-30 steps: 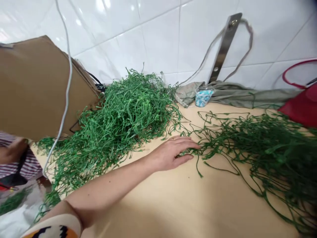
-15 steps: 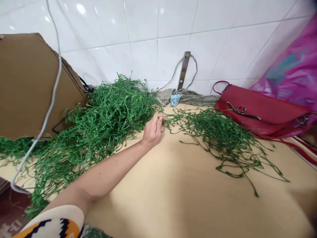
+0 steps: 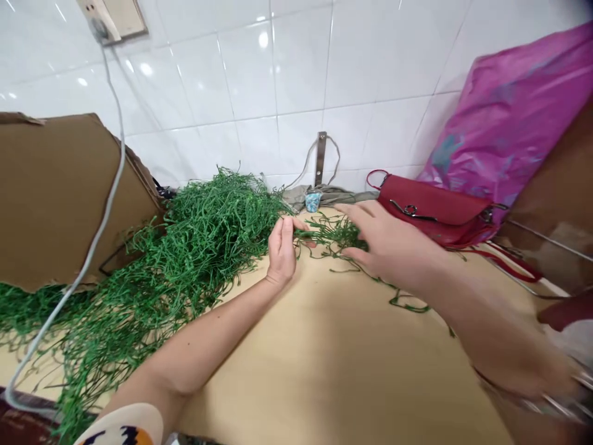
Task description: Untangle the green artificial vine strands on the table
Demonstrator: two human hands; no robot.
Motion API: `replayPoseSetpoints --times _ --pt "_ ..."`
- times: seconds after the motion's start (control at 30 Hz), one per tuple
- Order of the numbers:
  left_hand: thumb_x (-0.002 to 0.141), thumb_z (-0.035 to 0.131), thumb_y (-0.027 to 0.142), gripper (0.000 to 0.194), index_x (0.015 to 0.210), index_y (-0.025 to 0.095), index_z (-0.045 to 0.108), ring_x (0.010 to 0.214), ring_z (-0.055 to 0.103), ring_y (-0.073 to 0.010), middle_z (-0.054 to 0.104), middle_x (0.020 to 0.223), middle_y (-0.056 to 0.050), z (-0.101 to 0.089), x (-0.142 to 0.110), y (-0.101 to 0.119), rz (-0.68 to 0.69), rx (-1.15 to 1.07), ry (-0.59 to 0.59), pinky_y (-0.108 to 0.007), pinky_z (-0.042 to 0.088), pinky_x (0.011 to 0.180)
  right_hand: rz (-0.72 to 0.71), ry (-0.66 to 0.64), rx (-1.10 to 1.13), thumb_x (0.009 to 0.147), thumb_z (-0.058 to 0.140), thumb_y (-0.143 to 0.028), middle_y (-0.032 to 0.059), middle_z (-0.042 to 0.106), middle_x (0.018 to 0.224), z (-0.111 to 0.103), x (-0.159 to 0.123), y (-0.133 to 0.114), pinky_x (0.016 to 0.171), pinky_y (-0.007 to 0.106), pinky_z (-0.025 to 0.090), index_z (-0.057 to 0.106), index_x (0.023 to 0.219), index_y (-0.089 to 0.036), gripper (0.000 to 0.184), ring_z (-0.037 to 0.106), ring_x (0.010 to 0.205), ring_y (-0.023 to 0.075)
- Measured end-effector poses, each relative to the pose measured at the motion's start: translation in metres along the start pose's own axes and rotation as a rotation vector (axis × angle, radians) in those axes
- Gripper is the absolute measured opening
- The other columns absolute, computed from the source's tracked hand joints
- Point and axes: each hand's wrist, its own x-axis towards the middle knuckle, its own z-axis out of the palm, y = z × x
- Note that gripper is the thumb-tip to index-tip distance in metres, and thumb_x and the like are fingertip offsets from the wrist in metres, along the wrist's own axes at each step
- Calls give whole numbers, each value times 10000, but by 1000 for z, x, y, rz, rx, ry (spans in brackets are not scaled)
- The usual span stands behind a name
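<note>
Green artificial vine strands [image 3: 333, 235]: one loose, thin tangle, lying on the pale wooden bench [image 3: 333, 352] between my hands. Beside it on the left, nearly touching, sits a large heap of the same green vine [image 3: 199, 241], banked against a tan cardboard sheet [image 3: 55, 191].

My left hand [image 3: 281, 252]: half closed, fingers curled toward the tangle's near end, against the strands; whether they grip, I cannot tell. My right hand [image 3: 393, 244]: open, blurred, fingers spread above the tangle's far side. A patterned white cuff [image 3: 125, 426] circles my left forearm.

Also present: a grey cable [image 3: 121, 154] running down over the cardboard; a red handbag [image 3: 430, 210] with metal clasp; a magenta plastic bag [image 3: 514, 117] behind it; a crumpled grey cloth [image 3: 333, 196]; a small blue-and-white cup [image 3: 313, 201]; a steel wall bracket [image 3: 319, 157] on white ceramic tiles [image 3: 259, 74].
</note>
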Motion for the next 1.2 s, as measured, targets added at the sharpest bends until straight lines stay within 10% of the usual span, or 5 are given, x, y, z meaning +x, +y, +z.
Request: replayPoseSetpoints --times 0.23,0.47,0.8,1.03,1.2 --pt "982 406 657 481 1166 234 543 999 660 -158 591 1244 -85 3 14 10 -32 -101 267 -286 536 832 228 -16 653 892 605 -347 21 704 711 23 80 -5 587 288 436 610 736 -196 217 564 566 138" --pt "943 598 536 501 1312 216 488 1068 634 -188 613 1282 -115 6 3 -5 -56 183 -42 -341 497 977 230 -81 1401 752 787 -595 90 761 1009 8 83 -13 695 301 510 659 877 -186 447 667 757 153" --pt "885 573 688 506 881 183 593 520 299 -80 362 614 64 3 14 16 -311 121 -92 -212 232 471 355 17 1389 534 946 -528 -40 568 677 4 84 39 602 272 432 618 736 -203 504 528 609 103" --pt "924 527 660 480 973 188 602 521 391 -89 469 648 48 9 6 13 -373 118 -99 -213 362 510 269 27 1144 674 848 -561 -12 592 679 -11 74 48 655 292 445 645 733 -208 412 530 644 124" --pt "930 484 691 555 850 171 660 1026 602 -219 644 1038 -99 1 10 8 -191 363 -230 -331 489 936 224 -40 1183 688 845 -550 9 669 697 -21 68 46 730 313 505 641 748 -212 399 622 693 149"
